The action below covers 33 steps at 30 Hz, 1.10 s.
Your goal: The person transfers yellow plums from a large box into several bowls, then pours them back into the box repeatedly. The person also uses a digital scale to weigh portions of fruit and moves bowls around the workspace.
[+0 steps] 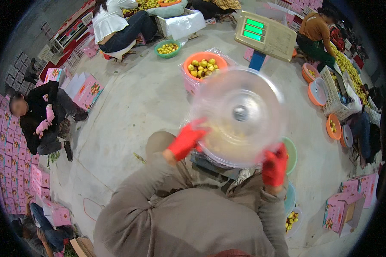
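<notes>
A clear plastic basin (pixel 241 112), blurred by motion, is held up before me between both gloved hands. My left hand (pixel 188 139), in a red glove, grips its rim at the lower left. My right hand (pixel 274 165), also red-gloved, grips the rim at the lower right. Through the basin a yellowish patch shows, too blurred to name. Behind it rises the blue post (pixel 256 61) of a digital scale, topped by a lit display head (pixel 265 35). An orange basin (pixel 224 58) of yellow-green and brown jujubes (pixel 204 68) rests on a plastic-lined pink carton (pixel 189 84).
A green basin (pixel 291 154), a blue-green basin (pixel 289 200) and a pale bowl of jujubes (pixel 291 221) stand by my right leg. Pink cartons (pixel 11 154) are stacked at far left. Several people sit around, one in pink gloves (pixel 45 125). An open carton (pixel 342 213) lies right.
</notes>
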{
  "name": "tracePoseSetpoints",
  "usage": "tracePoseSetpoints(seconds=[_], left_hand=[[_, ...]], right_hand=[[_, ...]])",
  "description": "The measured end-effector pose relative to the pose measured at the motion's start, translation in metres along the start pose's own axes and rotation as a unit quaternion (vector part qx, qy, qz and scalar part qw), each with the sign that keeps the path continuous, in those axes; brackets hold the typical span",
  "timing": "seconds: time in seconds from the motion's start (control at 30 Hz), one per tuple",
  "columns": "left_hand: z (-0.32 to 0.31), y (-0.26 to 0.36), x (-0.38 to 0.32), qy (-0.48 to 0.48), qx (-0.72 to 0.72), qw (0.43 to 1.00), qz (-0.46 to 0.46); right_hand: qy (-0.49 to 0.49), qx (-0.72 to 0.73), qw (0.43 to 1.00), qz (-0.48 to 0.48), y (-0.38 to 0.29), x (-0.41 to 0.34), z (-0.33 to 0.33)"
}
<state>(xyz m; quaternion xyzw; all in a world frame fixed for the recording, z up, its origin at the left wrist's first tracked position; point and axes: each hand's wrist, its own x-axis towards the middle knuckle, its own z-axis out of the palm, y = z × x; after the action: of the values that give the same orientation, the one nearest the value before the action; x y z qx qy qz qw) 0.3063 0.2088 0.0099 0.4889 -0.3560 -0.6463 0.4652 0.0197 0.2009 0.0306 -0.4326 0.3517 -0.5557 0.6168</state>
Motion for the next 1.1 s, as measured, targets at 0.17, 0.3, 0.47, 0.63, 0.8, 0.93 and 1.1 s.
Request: tracePoseSetpoints(seconds=[0.17,0.3,0.47,0.63,0.8,0.93,1.1], left_hand=[[-0.162,-0.006,-0.005,0.416,-0.009,0.9,0.131],[-0.325,-0.14,-0.038,0.576,-0.098,0.805,0.102],[-0.382,-0.358,-0.097,0.614,-0.329,0.685,-0.21],[-0.422,-0.36,-0.013,0.532,-0.277,0.776,-0.195],[-0.49,-0.183,0.202,0.311,-0.439,0.842,0.028],[-0.301,-0.042,0.244,0.051,-0.068,0.994,0.075],[-0.131,-0.047,0.17,-0.193,0.247,0.949,0.033]], right_hand=[[-0.125,-0.094,0.986,0.065,0.032,0.058,0.078],[-0.064,-0.069,0.98,0.174,0.063,0.081,0.06],[0.17,-0.099,0.962,0.188,0.073,0.08,-0.001],[0.353,-0.093,0.919,0.149,0.051,0.077,-0.04],[0.26,-0.142,0.945,0.136,0.064,0.097,-0.035],[0.222,-0.521,0.823,0.056,0.094,0.092,-0.104],[0.146,-0.584,0.674,0.428,0.123,0.098,-0.131]])
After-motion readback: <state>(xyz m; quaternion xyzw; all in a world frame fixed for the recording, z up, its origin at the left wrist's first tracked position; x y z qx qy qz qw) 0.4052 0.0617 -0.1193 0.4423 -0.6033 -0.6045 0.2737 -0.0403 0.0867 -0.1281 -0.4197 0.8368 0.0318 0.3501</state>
